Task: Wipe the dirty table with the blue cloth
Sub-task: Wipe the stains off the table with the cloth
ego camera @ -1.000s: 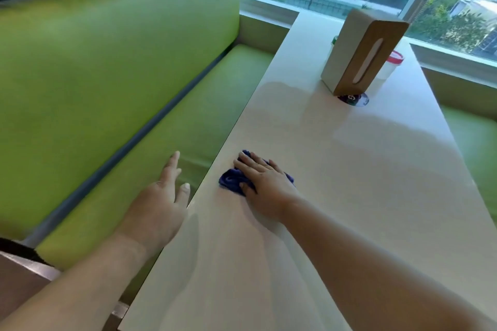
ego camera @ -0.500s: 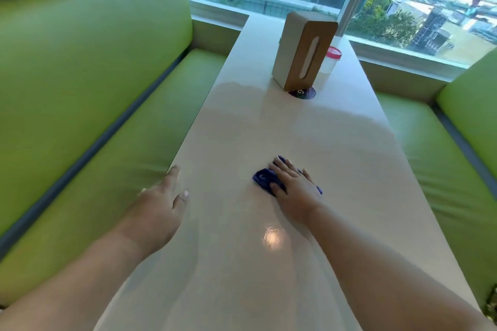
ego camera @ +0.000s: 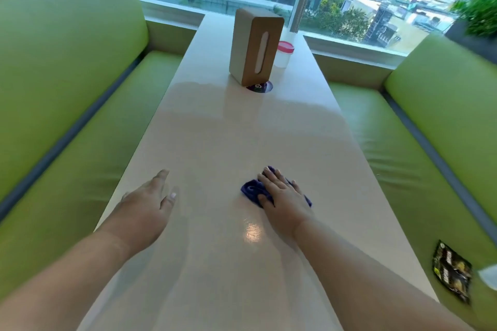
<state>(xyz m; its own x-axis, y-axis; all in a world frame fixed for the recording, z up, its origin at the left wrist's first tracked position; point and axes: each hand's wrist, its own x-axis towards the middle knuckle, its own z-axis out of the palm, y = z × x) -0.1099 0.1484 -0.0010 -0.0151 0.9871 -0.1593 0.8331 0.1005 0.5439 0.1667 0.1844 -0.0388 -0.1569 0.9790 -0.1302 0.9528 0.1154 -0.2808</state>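
A long cream table (ego camera: 242, 137) runs away from me toward the window. The blue cloth (ego camera: 251, 191) lies bunched on it, a little right of the middle. My right hand (ego camera: 282, 199) presses flat on the cloth with straight fingers and covers most of it. My left hand (ego camera: 145, 209) hovers or rests near the table's left edge, fingers straight and holding nothing. A bright glare spot sits on the tabletop just behind the right hand.
A tall beige and brown tissue box (ego camera: 255, 45) stands at the far end on a dark round sticker (ego camera: 261, 86), with a red-lidded clear jar (ego camera: 284, 54) behind it. Green benches (ego camera: 80, 156) flank both sides. A dark packet (ego camera: 453, 271) lies on the right bench.
My right hand has slid the cloth from the table's left edge toward the middle and right. The view has swung right. The left hand has come over the table edge.
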